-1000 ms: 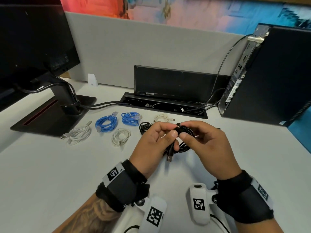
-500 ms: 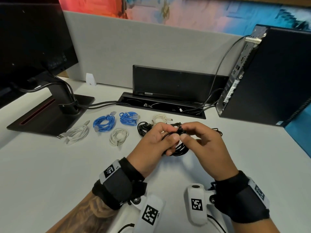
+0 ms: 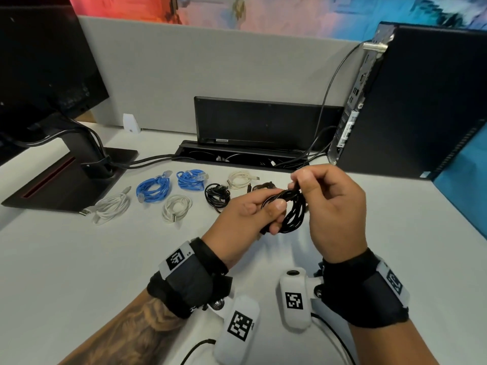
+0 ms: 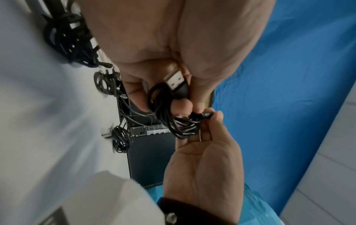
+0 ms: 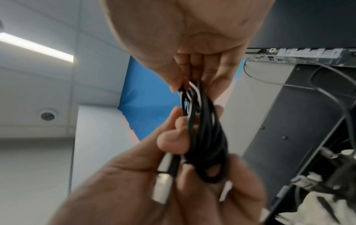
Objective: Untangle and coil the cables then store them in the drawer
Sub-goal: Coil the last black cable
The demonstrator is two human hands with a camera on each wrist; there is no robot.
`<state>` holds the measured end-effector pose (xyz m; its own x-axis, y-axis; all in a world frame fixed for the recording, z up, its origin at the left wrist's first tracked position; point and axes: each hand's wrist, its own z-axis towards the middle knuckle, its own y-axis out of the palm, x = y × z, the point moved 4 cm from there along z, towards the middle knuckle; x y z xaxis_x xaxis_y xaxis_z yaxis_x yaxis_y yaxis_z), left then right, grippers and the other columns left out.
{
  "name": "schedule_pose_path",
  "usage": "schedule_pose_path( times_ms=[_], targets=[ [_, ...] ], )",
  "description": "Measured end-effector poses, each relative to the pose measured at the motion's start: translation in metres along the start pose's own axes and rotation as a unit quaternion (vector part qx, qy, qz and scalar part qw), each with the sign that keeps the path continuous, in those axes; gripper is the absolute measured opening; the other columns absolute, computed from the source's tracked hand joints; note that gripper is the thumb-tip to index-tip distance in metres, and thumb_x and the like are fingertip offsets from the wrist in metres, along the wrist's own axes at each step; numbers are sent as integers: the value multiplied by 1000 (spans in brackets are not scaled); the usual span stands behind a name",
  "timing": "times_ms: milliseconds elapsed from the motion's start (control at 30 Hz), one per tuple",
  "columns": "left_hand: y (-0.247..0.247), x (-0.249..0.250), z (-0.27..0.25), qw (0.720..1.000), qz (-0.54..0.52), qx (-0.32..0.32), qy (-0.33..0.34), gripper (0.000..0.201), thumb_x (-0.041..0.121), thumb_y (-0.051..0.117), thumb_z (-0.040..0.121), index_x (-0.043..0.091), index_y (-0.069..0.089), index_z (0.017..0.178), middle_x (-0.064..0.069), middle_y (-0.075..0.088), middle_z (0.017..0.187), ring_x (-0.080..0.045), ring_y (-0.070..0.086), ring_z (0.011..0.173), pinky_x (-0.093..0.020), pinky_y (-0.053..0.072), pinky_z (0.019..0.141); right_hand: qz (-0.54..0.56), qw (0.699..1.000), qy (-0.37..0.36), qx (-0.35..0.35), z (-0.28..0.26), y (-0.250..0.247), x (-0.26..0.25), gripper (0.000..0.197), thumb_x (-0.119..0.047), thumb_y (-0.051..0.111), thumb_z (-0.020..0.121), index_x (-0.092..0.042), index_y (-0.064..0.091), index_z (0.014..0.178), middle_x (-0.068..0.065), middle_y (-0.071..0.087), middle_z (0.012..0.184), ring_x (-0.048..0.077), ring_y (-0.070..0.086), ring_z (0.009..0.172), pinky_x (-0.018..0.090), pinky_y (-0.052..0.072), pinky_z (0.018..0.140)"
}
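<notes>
Both hands hold a coiled black USB cable above the desk. My left hand grips the coil, thumb on top, with the USB plug tucked in its fingers. My right hand pinches the coil's upper end between thumb and fingertips. Coiled cables lie on the desk behind: two blue ones, white ones, a cream one and a black one. No drawer is in view.
A monitor stand sits at the left, a black cable tray with a raised lid at the back, and a black computer tower at the right. A grey partition closes the desk's far edge.
The hands have risen slightly with the black coil. My right hand has lifted and now pinches the coil's top end, stretching the loops; the plug that hung below my left hand is tucked in.
</notes>
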<state>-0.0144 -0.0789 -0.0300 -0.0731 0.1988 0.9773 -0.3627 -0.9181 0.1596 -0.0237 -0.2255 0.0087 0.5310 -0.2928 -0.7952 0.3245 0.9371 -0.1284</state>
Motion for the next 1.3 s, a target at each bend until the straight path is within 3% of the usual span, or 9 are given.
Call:
schedule_pose_path(
  times_ms=[133, 233, 400, 500, 667, 800, 933, 1067, 1300],
  targets=[
    [6, 11, -4, 996, 76, 11, 51, 16, 15, 57, 100, 5, 68, 103, 0, 58, 71, -8, 51, 58, -15, 37, 54, 30, 999, -20, 15, 3, -7, -8, 17, -14, 60, 99, -4, 70, 91, 8, 69, 81, 26, 67, 78, 36, 57, 71],
    [8, 18, -9, 990, 105, 32, 83, 14, 10, 55, 100, 9, 68, 96, 5, 57, 63, -5, 51, 55, -12, 37, 51, 52, 998, 9, 18, 4, -8, -7, 19, -19, 59, 98, -6, 70, 91, 8, 70, 81, 29, 68, 77, 40, 58, 68],
    [12, 25, -4, 974, 172, 76, 124, 36, 7, 62, 96, 27, 64, 125, -1, 72, 87, -12, 63, 61, -23, 49, 52, 128, 987, 101, 13, 8, -6, 6, 19, -13, 57, 102, -4, 68, 90, 4, 71, 85, 20, 69, 81, 25, 54, 62],
    [19, 24, 3, 952, 248, 95, 151, 40, 8, 60, 97, 29, 62, 130, 6, 72, 105, -7, 64, 62, -19, 52, 65, 68, 993, 91, 41, 8, -8, 14, 19, -17, 59, 102, -4, 69, 93, 5, 72, 87, 22, 70, 85, 31, 57, 69],
    [32, 19, 7, 960, 249, 81, 98, 28, 7, 57, 98, 18, 71, 120, 19, 66, 72, 1, 56, 55, -15, 48, 55, -29, 999, -2, 29, 6, -9, 2, 15, -10, 62, 98, -11, 65, 83, -4, 64, 80, 4, 59, 77, 12, 45, 73],
    [41, 25, 12, 963, 256, 43, 72, 18, 6, 58, 97, 9, 76, 96, 12, 59, 59, -3, 53, 51, -19, 45, 52, -60, 997, -54, -14, 9, -10, -7, 16, -8, 62, 97, -7, 65, 81, 2, 63, 79, 9, 57, 75, 17, 45, 70],
    [49, 31, 8, 974, 200, 55, 92, 28, 5, 60, 96, 16, 70, 120, 14, 67, 78, -3, 57, 55, -14, 46, 55, 119, 989, 56, 60, 18, -30, 7, 19, -13, 61, 97, -11, 71, 82, 8, 69, 82, 16, 62, 75, 29, 52, 72],
    [37, 27, 3, 962, 215, 82, 145, 29, 8, 61, 96, 15, 67, 124, 8, 70, 86, -7, 61, 63, -16, 49, 63, 300, 933, 194, 48, 19, -25, 25, 28, -12, 54, 103, -12, 69, 79, 4, 68, 83, 16, 62, 79, 30, 55, 74],
    [19, 29, 9, 911, 358, 84, 188, 35, 17, 65, 94, 27, 63, 126, 6, 65, 109, -1, 58, 97, -16, 46, 86, 361, 882, 305, 9, 16, -6, 47, 29, -19, 48, 107, -8, 63, 84, 3, 64, 80, 11, 63, 74, 25, 57, 63]
  ],
)
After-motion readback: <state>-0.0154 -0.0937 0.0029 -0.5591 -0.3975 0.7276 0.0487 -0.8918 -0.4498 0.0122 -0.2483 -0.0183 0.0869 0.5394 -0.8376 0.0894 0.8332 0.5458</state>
